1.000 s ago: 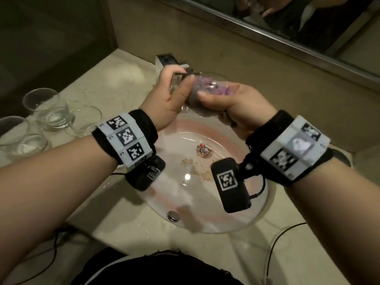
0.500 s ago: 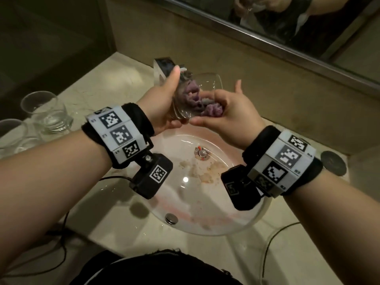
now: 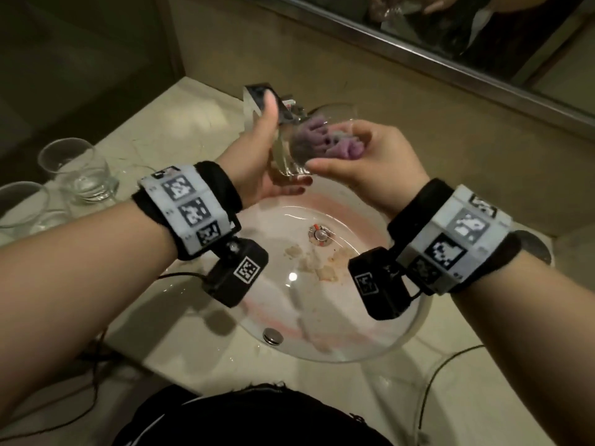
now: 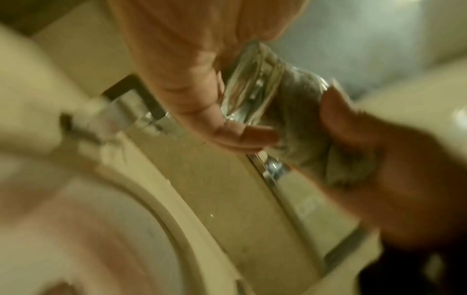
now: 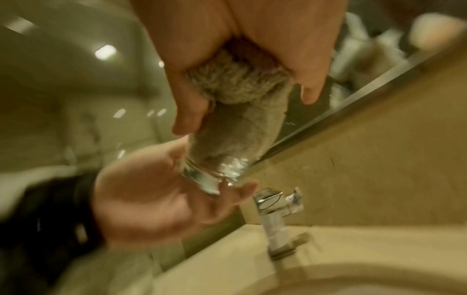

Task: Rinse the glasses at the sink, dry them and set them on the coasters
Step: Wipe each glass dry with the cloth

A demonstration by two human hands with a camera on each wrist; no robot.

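Note:
A clear glass [image 3: 291, 156] is held tilted above the sink basin [image 3: 322, 346], mouth toward the right. My left hand [image 3: 273, 146] grips its thick base, thumb up along the side. A purple cloth [image 3: 317, 140] is stuffed inside the glass, and my right hand [image 3: 347, 146] pinches it at the mouth, fingers reaching in. In the left wrist view the glass [image 4: 252, 83] sits against my left hand's fingers [image 4: 202, 103]. In the right wrist view the cloth [image 5: 235, 85] fills the glass [image 5: 217, 171]. A dark round coaster [image 3: 534, 249] lies right of the basin.
A chrome faucet [image 3: 257, 91] stands just behind my left hand. Two more glasses [image 3: 77, 169] [image 3: 22, 204] stand on the counter at the left. Black cables [image 3: 444, 365] trail over the counter's front. A mirror runs along the back wall.
The cloth has gone from the rim down into the glass. My left hand's grip has shifted to the base with the thumb up, and the right hand has turned at the mouth.

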